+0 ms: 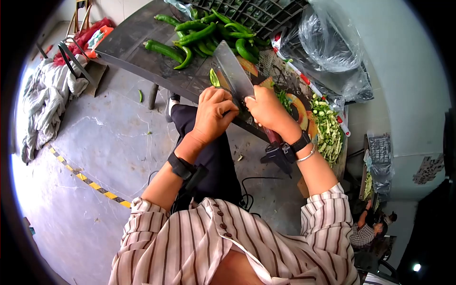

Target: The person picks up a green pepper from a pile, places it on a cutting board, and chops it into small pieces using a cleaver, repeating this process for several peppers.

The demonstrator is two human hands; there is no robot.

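Note:
My right hand (267,107) is wrapped round the handle of a cleaver (233,69), whose wide blade points up and to the left over the table's near edge. Just left of the blade, my left hand (216,111) has its fingers curled and pressed together; a green pepper piece (214,78) shows beyond its knuckles. Whether those fingers grip the piece is hidden. Several whole green peppers (197,35) lie piled beyond the blade. Chopped green pepper (327,128) is heaped to the right of my right hand.
A black crate (266,16) stands behind the peppers, beside clear plastic bags (327,42). A red and white stick (308,83) lies along the table (128,45). Grey cloth (52,95) is on the floor at left. Another person (365,232) is at far lower right.

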